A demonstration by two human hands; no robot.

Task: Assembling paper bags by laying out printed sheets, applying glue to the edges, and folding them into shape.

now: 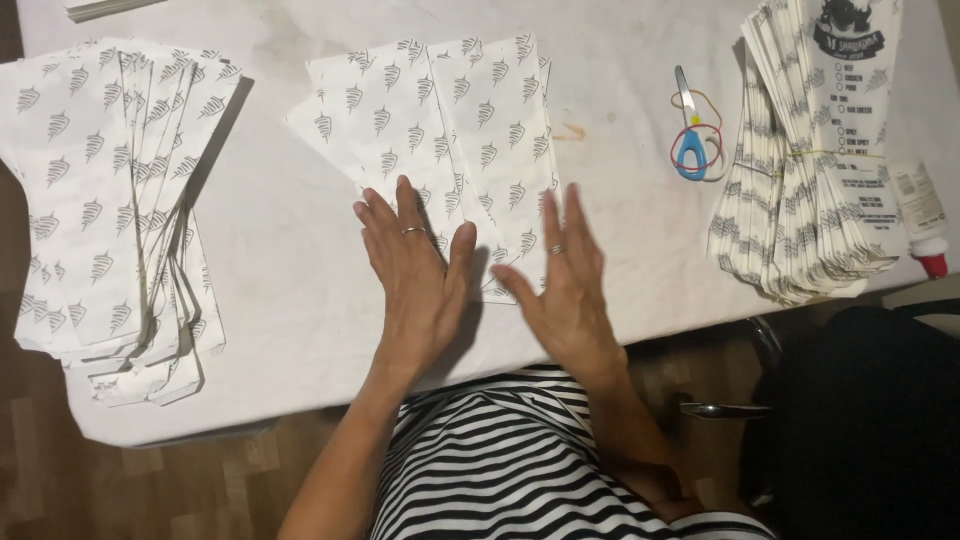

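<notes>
One white table [620, 200] fills most of the view. Three groups of printed paper bags lie on it. The largest is a fanned stack at the far left [110, 200], too many sheets to count. A second tall stack [810, 160] sits at the right edge, bound by a thin rubber band, its top sheet bearing a dark printed panel. The middle group [440, 130] is smaller: about three or four overlapping bags with a small grey pattern, spread flat near the table's centre.

Two hands rest on the near end of that middle group. The left hand [415, 275] lies palm down, fingers spread, a ring on one finger. The right hand [560, 285] is also open and flat, angled on its edge, wearing one ring; neither grips anything.

Between the middle bags and the right stack lies one pair of blue-handled scissors [688, 135] with a red rubber band [700, 140] looped beside it. One glue bottle [922, 220] with a red cap lies just right of the right stack.
</notes>
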